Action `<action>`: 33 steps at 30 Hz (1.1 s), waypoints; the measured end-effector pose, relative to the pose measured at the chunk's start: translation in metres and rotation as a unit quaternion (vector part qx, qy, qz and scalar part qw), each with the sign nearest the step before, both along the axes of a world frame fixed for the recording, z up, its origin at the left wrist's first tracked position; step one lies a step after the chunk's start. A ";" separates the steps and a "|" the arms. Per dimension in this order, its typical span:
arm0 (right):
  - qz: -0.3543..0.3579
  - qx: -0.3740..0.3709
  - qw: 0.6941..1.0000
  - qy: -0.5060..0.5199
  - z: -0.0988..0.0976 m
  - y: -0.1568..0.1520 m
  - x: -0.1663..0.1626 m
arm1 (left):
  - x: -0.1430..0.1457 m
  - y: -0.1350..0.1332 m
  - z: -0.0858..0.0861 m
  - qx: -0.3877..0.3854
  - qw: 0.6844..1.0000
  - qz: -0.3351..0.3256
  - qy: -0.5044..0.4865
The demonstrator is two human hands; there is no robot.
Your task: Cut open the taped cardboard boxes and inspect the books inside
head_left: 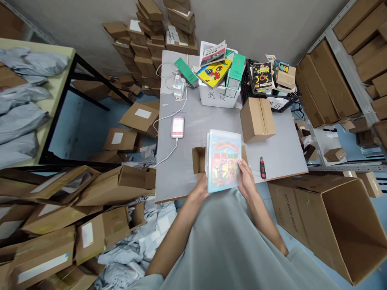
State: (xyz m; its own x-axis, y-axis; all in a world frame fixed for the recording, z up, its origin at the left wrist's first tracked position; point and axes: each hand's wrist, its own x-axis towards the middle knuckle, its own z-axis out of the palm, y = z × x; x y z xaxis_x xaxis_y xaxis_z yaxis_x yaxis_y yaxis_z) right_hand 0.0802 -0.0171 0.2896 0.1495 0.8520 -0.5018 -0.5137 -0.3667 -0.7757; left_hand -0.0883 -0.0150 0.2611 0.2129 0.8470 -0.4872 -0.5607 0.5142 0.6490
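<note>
A colourful book in clear plastic wrap (224,163) is held up over the near edge of the grey table (208,121). My left hand (198,189) grips its lower left corner, and my right hand (246,176) has its right edge, thumb on the cover. Behind the book lies a cardboard box (198,160), mostly hidden, with a side and a flap showing. To the right on the tabletop are a red and black box cutter (263,168) and a closed cardboard box (258,120).
A white bin (217,98) and a black crate (281,102), both with books, stand at the back. A phone (177,127) lies on a cable. Cartons (104,229) and grey bags crowd the left floor. A large open carton (329,217) stands right, below shelving (359,80).
</note>
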 end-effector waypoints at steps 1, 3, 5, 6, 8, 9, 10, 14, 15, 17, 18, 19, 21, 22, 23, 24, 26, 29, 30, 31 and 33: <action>0.016 -0.004 1.000 0.002 0.000 0.000 -0.002 | 0.003 -0.001 -0.001 0.006 1.000 -0.003 0.007; 0.052 -0.012 0.999 0.006 0.001 -0.001 -0.003 | 0.007 -0.001 -0.006 0.010 1.000 -0.003 0.017; 0.075 -0.013 0.997 0.000 0.003 -0.002 -0.001 | 0.009 0.002 -0.012 0.011 0.999 0.007 0.038; 0.077 -0.009 0.997 -0.008 0.004 -0.002 0.000 | 0.009 0.004 -0.015 0.015 0.998 0.011 0.056; 0.066 0.005 0.998 -0.022 0.007 -0.002 0.004 | 0.005 0.010 -0.020 0.031 0.995 -0.004 0.099; 0.054 0.013 0.998 -0.029 0.009 -0.002 0.005 | 0.001 0.012 -0.022 0.041 0.991 -0.011 0.124; 0.041 0.023 0.998 -0.037 0.011 -0.001 0.007 | -0.004 0.015 -0.023 0.050 0.987 -0.010 0.150; -0.010 0.061 0.995 -0.082 0.014 0.002 0.013 | -0.026 0.021 -0.015 0.076 0.978 0.036 0.191; -0.014 0.067 0.993 -0.093 0.014 0.003 0.014 | -0.029 0.022 -0.012 0.084 0.979 0.023 0.184; -0.009 0.070 0.992 -0.105 0.012 0.004 0.015 | -0.030 0.022 -0.005 0.098 0.979 -0.022 0.177; -0.004 0.070 0.992 -0.108 0.010 0.004 0.015 | -0.028 0.023 -0.003 0.101 0.977 -0.033 0.182; 0.000 0.068 0.992 -0.110 0.009 0.004 0.015 | -0.025 0.023 -0.002 0.102 0.975 -0.032 0.193; 0.003 0.063 0.992 -0.110 0.009 0.003 0.014 | -0.019 0.024 -0.004 0.099 0.971 -0.007 0.216; 0.004 0.060 0.992 -0.107 0.009 0.003 0.014 | -0.016 0.024 -0.006 0.094 0.971 0.004 0.221; 0.005 0.057 0.993 -0.103 0.009 0.002 0.013 | -0.014 0.024 -0.008 0.089 0.972 0.009 0.217; 0.008 0.054 0.994 -0.098 0.010 0.002 0.013 | -0.013 0.024 -0.010 0.084 0.975 0.006 0.206; 0.014 0.049 0.994 -0.093 0.011 0.001 0.012 | -0.012 0.023 -0.013 0.075 0.981 -0.001 0.177; 0.004 0.043 0.993 -0.106 0.008 0.002 0.012 | -0.013 0.021 -0.011 0.078 0.982 0.012 0.174; -0.008 0.040 0.992 -0.116 0.005 0.002 0.013 | -0.013 0.020 -0.009 0.084 0.980 0.018 0.182; -0.022 0.038 0.991 -0.128 0.003 0.002 0.014 | -0.013 0.019 -0.007 0.093 0.977 0.023 0.192; -0.047 0.040 0.986 -0.157 -0.003 0.003 0.016 | -0.011 0.017 -0.002 0.110 0.970 0.033 0.214</action>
State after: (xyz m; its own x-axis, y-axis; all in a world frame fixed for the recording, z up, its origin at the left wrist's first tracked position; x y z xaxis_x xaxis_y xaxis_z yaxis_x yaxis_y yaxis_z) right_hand 0.0958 -0.0146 0.2867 0.3667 0.8620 -0.3500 -0.2725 -0.2602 -0.9263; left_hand -0.0990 0.0020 0.2590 -0.0259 0.9455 -0.3247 -0.2431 0.3091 0.9195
